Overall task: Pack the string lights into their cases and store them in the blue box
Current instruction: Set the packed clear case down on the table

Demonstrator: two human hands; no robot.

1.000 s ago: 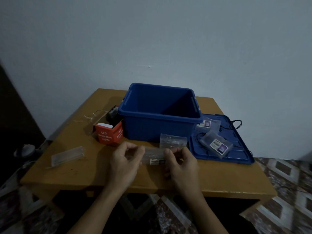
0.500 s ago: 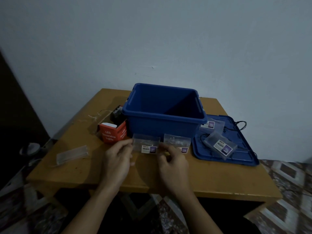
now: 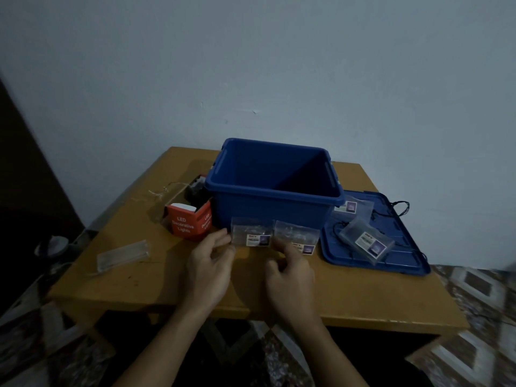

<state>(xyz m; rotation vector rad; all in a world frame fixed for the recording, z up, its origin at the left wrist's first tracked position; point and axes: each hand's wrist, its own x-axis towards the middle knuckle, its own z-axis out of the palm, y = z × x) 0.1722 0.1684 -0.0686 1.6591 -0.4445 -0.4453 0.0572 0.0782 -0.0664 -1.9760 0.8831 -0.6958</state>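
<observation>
On wooden table [image 3: 363, 297] (dim rm), blue box [image 3: 268, 208] sits.

The person's 2 hands, the left hand [image 3: 210, 263] and the right hand [image 3: 290, 277], are bare. The left forearm [image 3: 167, 344] and the right forearm [image 3: 329, 350] are bare too, slim and uncovered down to the bottom edge. Dim light hides nails and finer detail.
</observation>
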